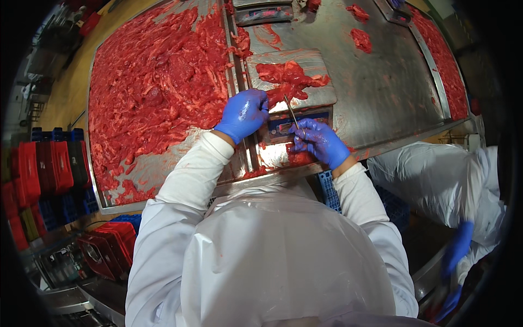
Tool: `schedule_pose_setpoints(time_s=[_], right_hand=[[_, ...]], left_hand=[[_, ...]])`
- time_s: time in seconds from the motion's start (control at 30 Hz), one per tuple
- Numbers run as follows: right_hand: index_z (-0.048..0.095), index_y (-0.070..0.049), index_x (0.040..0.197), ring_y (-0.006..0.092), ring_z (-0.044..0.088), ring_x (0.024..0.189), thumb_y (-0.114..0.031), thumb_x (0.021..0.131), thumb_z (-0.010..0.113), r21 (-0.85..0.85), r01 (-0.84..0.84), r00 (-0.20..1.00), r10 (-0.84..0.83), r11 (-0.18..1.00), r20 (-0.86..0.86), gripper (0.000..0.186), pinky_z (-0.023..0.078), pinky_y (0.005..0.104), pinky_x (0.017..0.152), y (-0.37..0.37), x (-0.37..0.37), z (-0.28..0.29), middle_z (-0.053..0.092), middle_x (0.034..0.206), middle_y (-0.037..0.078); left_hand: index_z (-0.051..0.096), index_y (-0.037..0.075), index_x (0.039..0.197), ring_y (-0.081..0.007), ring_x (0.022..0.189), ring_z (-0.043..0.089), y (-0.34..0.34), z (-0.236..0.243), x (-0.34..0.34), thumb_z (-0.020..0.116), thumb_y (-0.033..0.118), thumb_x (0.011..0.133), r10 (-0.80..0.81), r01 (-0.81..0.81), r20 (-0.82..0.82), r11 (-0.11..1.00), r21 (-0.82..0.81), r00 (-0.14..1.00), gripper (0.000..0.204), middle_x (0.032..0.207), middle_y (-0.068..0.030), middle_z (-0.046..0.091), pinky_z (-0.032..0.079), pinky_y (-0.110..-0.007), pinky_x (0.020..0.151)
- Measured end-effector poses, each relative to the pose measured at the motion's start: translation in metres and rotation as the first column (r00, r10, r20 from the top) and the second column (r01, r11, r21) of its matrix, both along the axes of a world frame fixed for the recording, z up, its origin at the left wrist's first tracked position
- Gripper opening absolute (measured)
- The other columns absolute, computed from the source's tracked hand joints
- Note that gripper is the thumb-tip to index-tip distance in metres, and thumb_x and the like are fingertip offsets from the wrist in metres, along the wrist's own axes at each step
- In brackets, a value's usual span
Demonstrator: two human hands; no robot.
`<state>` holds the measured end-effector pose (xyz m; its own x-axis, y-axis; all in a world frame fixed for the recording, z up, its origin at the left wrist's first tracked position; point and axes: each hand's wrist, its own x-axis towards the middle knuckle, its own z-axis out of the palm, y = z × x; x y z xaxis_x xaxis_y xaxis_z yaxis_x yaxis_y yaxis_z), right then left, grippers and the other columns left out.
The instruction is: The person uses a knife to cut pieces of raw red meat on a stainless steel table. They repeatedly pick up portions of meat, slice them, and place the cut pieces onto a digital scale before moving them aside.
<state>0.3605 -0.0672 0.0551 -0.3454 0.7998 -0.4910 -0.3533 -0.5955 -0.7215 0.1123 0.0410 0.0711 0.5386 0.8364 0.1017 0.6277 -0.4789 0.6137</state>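
My left hand [245,113], in a blue glove, rests at the near left corner of a small steel scale platform [313,95] and touches the raw red meat [289,79] lying on it. In a blue glove too, my right hand [318,141] holds a thin knife [291,111] with its blade pointing up toward the meat on the scale. The scale's display [283,128] sits just below the platform, between my two hands. A wide heap of raw red meat strips [158,87] fills the steel tray to the left.
The steel table [381,92] carries small meat scraps [360,39] at the far side and another meat tray [444,65] on the right. A co-worker in white with blue gloves [457,245] stands at right. Red and blue crates [49,169] stack at left.
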Motion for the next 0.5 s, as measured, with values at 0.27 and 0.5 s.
schedule_pose_setpoints(time_s=[0.27,0.5], right_hand=[[0.067,0.001,0.114,0.0183,0.067,0.077,-0.013,0.102,0.068,-0.019,0.090,0.995,-0.090,0.996,0.035,0.018,0.063,0.0387,0.082,0.037,-0.024,0.003,0.068,0.093,0.008],[0.068,0.000,0.116,0.0152,0.068,0.081,-0.011,0.103,0.067,0.015,0.142,0.983,-0.139,0.990,-0.118,0.017,0.063,0.0323,0.081,0.036,-0.030,0.012,0.068,0.092,0.006]], left_hand=[[0.062,0.006,0.086,-0.0408,0.085,0.064,-0.014,0.012,-0.009,0.071,0.012,0.078,-0.079,0.076,-0.028,0.991,-0.111,0.996,0.013,0.086,-0.0170,0.064,0.051,-0.048,0.074],[0.064,0.008,0.086,-0.0409,0.086,0.065,-0.041,-0.008,-0.054,0.067,0.013,0.080,-0.053,0.043,-0.031,0.961,-0.273,0.998,0.008,0.085,-0.0181,0.065,0.052,-0.048,0.076]])
